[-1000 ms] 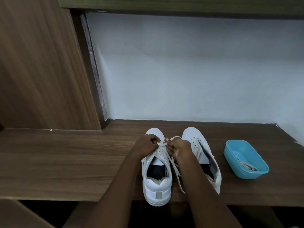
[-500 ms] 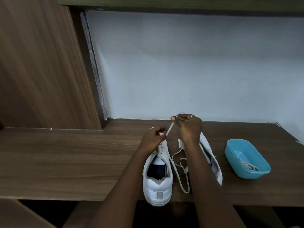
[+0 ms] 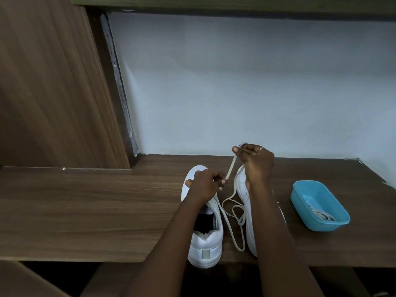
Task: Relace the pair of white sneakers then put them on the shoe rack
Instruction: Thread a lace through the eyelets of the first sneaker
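We look down on a brown wooden shelf (image 3: 85,211) set against a pale wall (image 3: 235,82), with a wooden panel (image 3: 42,93) rising to the left. Our left hand (image 3: 203,185) rests over the front of the left sneaker (image 3: 205,243), its fingers curled, and its fingertips pinch the lace (image 3: 231,168) where it leaves the shoe. Our right hand (image 3: 257,163) is held higher and farther from us than the left hand, and its thumb and forefinger pinch the same lace, so that a straight stretch runs between the two hands.

A second ago both hands were low and close together on the eyelets. The right hand has since risen and drawn the lace out, while the left hand has kept to the shoe.

Below the right hand the rest of the lace hangs down and lies in slack loops on the shelf, between the two shoes. The right sneaker (image 3: 244,189) lies under our right wrist and forearm, largely hidden by them. Well to the right of that hand stands a blue tub (image 3: 319,202) with a coiled spare lace (image 3: 321,215) inside.
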A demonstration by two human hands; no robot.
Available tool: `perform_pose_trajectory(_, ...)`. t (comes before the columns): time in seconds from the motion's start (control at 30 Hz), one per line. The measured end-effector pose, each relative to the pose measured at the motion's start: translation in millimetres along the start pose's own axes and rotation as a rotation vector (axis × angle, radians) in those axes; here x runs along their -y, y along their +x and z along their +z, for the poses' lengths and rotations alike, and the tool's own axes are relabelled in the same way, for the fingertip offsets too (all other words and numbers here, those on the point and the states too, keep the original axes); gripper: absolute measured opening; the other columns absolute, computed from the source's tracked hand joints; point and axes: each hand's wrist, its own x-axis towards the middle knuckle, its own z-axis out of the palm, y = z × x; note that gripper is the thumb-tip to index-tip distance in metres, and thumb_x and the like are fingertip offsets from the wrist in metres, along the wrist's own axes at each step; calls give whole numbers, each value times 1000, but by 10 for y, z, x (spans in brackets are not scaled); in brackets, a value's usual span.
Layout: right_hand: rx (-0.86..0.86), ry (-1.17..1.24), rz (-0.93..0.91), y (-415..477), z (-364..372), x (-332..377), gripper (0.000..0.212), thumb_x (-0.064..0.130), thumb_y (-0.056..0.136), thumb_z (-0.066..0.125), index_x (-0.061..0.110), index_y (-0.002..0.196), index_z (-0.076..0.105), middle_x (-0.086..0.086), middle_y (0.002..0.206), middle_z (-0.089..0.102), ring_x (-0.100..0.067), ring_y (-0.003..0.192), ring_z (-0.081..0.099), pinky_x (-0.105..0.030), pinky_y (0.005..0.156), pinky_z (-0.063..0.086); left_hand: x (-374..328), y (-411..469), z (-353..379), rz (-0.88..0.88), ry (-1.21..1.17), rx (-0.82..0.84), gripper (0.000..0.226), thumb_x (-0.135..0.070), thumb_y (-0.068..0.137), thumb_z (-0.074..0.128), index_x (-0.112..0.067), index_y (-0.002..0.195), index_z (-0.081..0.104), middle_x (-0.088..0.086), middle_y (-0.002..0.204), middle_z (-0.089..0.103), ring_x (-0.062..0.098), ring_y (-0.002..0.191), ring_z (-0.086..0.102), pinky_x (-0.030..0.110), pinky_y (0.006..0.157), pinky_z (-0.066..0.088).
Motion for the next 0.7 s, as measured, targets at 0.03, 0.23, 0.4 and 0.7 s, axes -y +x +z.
perform_pose_trajectory(0.03, -15, -6, -20, 13, -22, 14, 17, -2, 69, 78, 1, 83, 69, -2, 75, 67, -5, 66, 62, -9, 65, 50, 19, -3, 10, -7, 114, 39, 15, -16, 88, 60, -28, 83, 69, -9, 80, 69, 2, 87, 61, 37, 95, 44)
perform_pose_trajectory(0.23, -36, -31, -62, 40, -87, 64, 14, 2, 70, 79, 11, 72, 68, 0, 74, 68, -7, 72, 64, -21, 78, 52, 0, -45, 38, 4, 322, 91, 16, -21, 87, 64, -26, 100, 70, -10, 104, 69, 10, 109, 51, 37, 97, 30)
perform_pose_trajectory(0.4, 196, -268, 78, 16, -89, 2, 21, 4, 66, 83, 8, 62, 63, 0, 59, 66, -11, 58, 63, -24, 63, 52, -176, -108, 10, 12, -272, 14, 34, -42, 73, 72, -25, 103, 70, -7, 95, 73, 7, 99, 64, 34, 96, 44)
perform_pose_trajectory(0.7, 159, -208, 73, 1, -70, 1, 22, 4, 63, 84, 11, 65, 63, 1, 71, 66, -11, 69, 64, -23, 72, 51, -175, -117, -7, -9, -15, 49, 18, -27, 86, 67, -10, 87, 73, -1, 73, 64, 7, 74, 51, 26, 74, 33)
